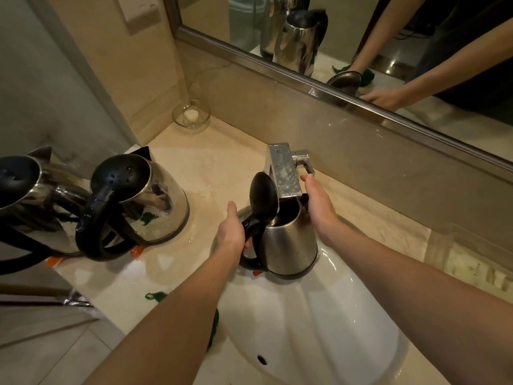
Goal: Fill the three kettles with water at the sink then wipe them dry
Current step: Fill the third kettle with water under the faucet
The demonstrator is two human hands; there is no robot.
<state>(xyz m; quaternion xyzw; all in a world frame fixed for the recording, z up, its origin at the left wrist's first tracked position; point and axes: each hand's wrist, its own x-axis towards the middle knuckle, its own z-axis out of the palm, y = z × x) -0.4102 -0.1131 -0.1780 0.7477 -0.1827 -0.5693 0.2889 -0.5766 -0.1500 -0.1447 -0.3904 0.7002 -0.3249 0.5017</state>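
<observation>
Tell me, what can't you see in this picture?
Head view only:
- Water level in the sink kettle: dark inside, partly behind its lid and the tap.
- The far-left kettle: cut off by the picture's left edge.
- The green cloth: mostly hidden under the left forearm.
- Whether the right hand touches the lever: too small to tell.

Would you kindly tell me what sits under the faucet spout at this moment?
An open kettle, its black lid flipped up, held by the left hand over the white sink. Its inside is dark, so any water level is hidden.
</observation>
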